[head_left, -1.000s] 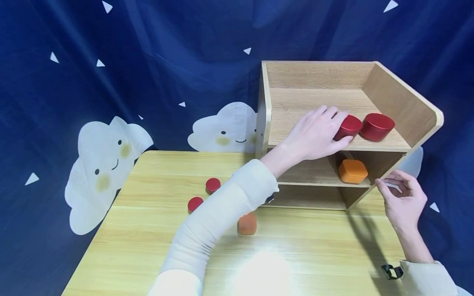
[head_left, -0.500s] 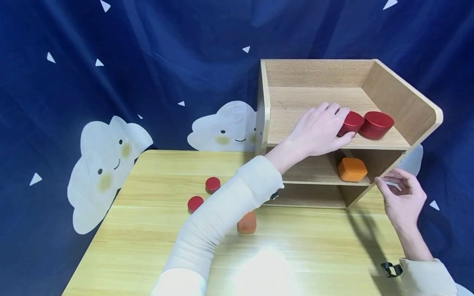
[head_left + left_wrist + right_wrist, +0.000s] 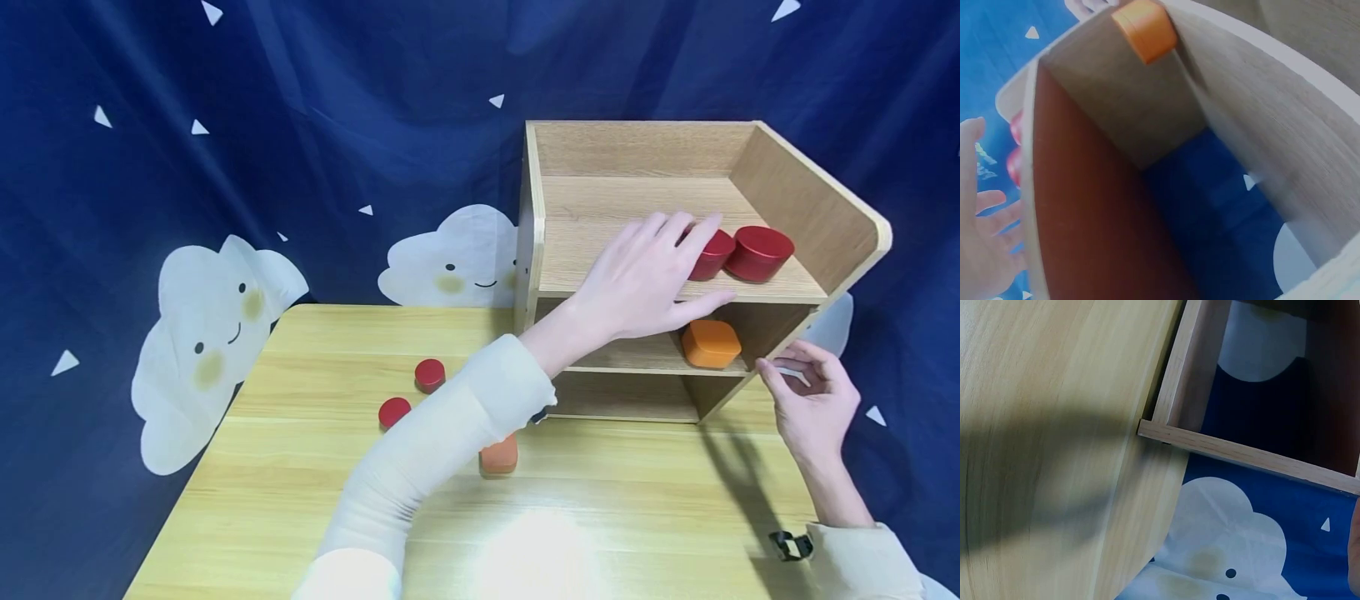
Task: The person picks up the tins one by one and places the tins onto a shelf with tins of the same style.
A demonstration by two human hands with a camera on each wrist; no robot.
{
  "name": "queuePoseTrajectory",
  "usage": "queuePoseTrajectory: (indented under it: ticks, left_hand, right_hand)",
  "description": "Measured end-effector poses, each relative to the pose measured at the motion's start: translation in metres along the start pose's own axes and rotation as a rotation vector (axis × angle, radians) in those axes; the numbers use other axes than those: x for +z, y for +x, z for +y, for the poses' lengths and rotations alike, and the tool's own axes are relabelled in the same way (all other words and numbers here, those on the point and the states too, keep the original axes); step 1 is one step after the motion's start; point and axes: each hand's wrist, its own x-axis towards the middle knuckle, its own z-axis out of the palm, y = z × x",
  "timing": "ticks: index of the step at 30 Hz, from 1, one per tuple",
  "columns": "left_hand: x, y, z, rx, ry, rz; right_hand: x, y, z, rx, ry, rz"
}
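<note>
In the head view my left hand (image 3: 637, 275) hovers at the front of the shelf unit's top board, fingers extended and thumb spread away from a red round tin (image 3: 711, 257). Its fingers partly cover that tin; fingertip contact cannot be told. A second red round tin (image 3: 760, 253) stands right beside it. My right hand (image 3: 816, 404) is at the outer right side of the wooden shelf unit (image 3: 637, 200), thumb tip against the panel's front edge, fingers loosely bent. The left wrist view shows my left hand (image 3: 988, 231) with fingers apart, beyond the board edge.
An orange rounded-square tin (image 3: 711, 343) sits on the middle shelf. On the table (image 3: 315, 492) lie two small red round pieces (image 3: 431, 376) and an orange-brown rounded piece (image 3: 499, 456), partly behind my left sleeve. A blue cloud-patterned curtain (image 3: 420, 125) hangs behind.
My left hand has let go of the left red tin: its thumb has swung down and away and its fingers have straightened. The right hand stays at the side panel.
</note>
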Motion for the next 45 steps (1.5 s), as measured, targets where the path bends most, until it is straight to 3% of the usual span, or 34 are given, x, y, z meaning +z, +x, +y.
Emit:
queuePoseTrajectory:
  ticks: [9,16,24,30,35,45]
  left_hand:
    - [-0.017,-0.040,0.003,0.100,-0.068,0.137]
    - [-0.021,-0.077,0.003,0.202,-0.162,0.255]
    - [-0.019,-0.117,0.002,0.217,-0.250,0.255]
    - [-0.006,-0.151,-0.005,0.225,-0.274,0.295]
    - [0.008,-0.177,-0.014,0.195,-0.254,0.259]
    - [0.032,-0.219,-0.032,0.122,-0.260,0.054]
  right_hand:
    - [0.000,0.000,0.001,0.011,-0.051,0.006]
    - [0.001,0.001,0.001,-0.004,0.018,-0.007]
    - [-0.001,-0.001,0.000,0.001,-0.005,0.000]
    - [-0.001,-0.001,0.000,-0.004,-0.001,-0.006]
    - [-0.001,-0.001,0.001,-0.007,0.002,-0.005]
    - [-0.001,-0.001,0.001,0.000,-0.015,0.005]
